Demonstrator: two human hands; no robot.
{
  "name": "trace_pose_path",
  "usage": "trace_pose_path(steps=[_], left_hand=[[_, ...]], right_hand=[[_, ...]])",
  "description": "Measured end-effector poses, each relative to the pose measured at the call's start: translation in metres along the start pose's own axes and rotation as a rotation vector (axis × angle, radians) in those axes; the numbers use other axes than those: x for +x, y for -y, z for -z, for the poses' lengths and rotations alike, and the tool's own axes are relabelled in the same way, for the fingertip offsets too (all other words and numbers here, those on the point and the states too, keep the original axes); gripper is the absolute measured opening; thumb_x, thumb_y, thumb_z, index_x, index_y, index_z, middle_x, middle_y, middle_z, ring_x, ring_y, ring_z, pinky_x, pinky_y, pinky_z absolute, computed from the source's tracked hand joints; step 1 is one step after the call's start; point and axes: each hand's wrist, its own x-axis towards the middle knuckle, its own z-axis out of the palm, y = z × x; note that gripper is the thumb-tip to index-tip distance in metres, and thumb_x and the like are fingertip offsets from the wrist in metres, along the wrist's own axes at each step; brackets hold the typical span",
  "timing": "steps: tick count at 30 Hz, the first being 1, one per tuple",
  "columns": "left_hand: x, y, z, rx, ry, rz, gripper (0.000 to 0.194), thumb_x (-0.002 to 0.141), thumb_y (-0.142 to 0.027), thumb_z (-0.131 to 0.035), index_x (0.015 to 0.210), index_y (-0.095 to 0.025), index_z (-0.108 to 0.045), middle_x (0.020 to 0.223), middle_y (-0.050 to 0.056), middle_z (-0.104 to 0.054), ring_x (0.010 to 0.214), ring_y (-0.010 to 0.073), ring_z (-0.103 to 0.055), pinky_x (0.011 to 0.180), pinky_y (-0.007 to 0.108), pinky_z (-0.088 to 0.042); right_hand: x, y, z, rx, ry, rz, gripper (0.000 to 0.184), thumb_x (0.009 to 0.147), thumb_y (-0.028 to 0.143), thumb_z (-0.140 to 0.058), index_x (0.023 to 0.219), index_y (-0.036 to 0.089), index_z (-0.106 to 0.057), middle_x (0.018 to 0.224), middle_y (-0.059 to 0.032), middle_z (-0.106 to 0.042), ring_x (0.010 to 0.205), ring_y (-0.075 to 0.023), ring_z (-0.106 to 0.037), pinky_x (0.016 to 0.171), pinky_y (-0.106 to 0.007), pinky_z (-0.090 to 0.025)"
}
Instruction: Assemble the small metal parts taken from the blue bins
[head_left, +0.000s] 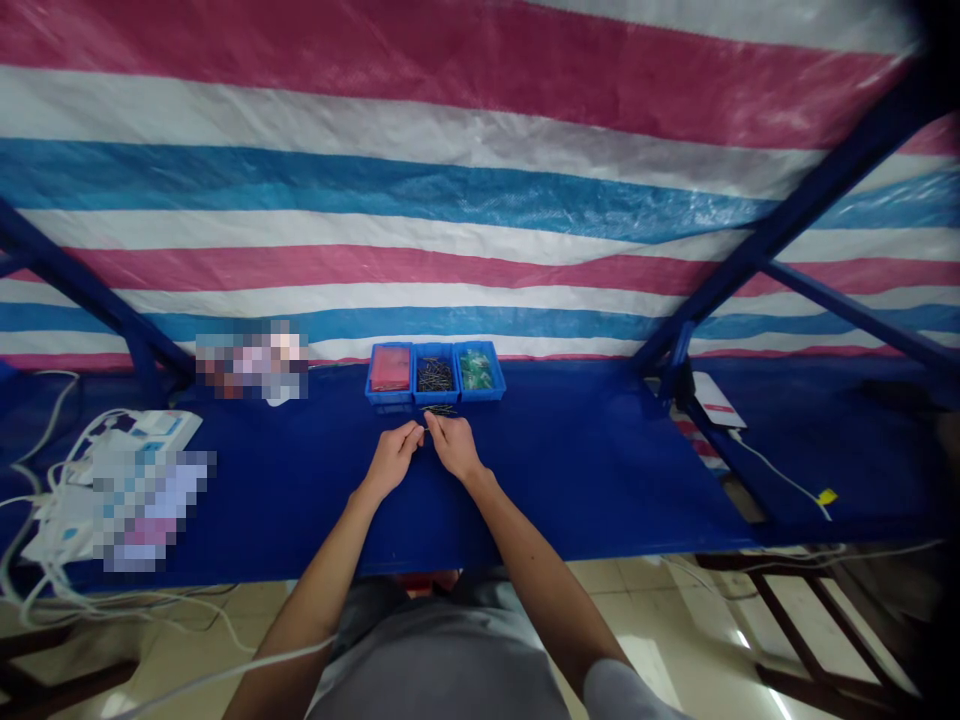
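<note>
I'm at a makeshift workbench: a blue table point(600, 460) with small parts bins point(435, 398) at centre, striped plastic sheeting point(420, 200) above, and power strips point(97, 480) at lower left.

Three blue bins point(435, 395) sit mid-frame on a blue table point(600, 460). Both hands point(424, 448) are together just below them, pretty neat.

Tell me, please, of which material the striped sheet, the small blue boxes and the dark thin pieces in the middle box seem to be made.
Striped sheet: probably thin plastic, slightly glossy, judging by its creases and glints.
Small blue boxes: likely hard plastic, smooth, with even colour and straight rims.
Dark thin pieces: perhaps metal, from their stiff, straight look; too small to be sure.
</note>
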Motion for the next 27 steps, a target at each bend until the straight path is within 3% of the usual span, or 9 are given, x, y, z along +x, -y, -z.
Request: trace_pose_path(steps=[4, 9, 20, 27], left_hand=[[0.0001, 0.0044, 0.0004, -0.034, -0.033, 0.026, 0.041, 0.1, -0.045, -0.041, 0.072, -0.018, -0.052, 0.057, -0.005, -0.043, 0.055, 0.0116, -0.042, 0.059, 0.024, -0.032], [0.0009, 0.0102, 0.0001, -0.101, -0.076, 0.053, 0.041, 0.1, -0.046, -0.04, 0.072, -0.018, -0.051, 0.058, -0.004, -0.043, 0.055, 0.0118, -0.041, 0.057, 0.024, -0.032], [0.0001, 0.0047, 0.0003, -0.036, -0.038, 0.034, 0.04, 0.1, -0.044, -0.041, 0.072, -0.018, -0.053, 0.058, -0.004, -0.044, 0.055, 0.0116, -0.043, 0.059, 0.024, -0.032], [0.0001, 0.0043, 0.0006, -0.022, -0.018, 0.033, 0.042, 0.1, -0.046, -0.04, 0.072, -0.018, -0.053, 0.058, -0.004, -0.044, 0.056, 0.012, -0.043, 0.059, 0.024, -0.032]], right_hand=[[-0.0014, 0.0005, 0.0041, 0.062, 0.0, 0.023, 0.047, 0.106, 0.043, -0.034, 0.077, 0.02, -0.063, 0.071, -0.0013, -0.065, 0.066, -0.015, -0.061, 0.067, -0.024, -0.039], [-0.0034, 0.0037, 0.0063, 0.081, 0.055, 0.182, 0.02, 0.104, 0.03, -0.041, 0.111, 0.023, -0.058, 0.102, -0.004, -0.069, 0.092, -0.0169, -0.064, 0.08, -0.025, -0.043], [-0.0035, -0.003, 0.0028, -0.082, 0.034, 0.176, 0.031, 0.106, 0.03, -0.037, 0.086, 0.021, -0.059, 0.084, -0.0028, -0.065, 0.072, -0.0142, -0.058, 0.069, -0.023, -0.037], [-0.0026, -0.005, -0.0002, -0.156, 0.018, 0.089, 0.046, 0.107, 0.041, -0.033, 0.076, 0.02, -0.06, 0.071, -0.0025, -0.065, 0.066, -0.0143, -0.06, 0.065, -0.024, -0.033]])
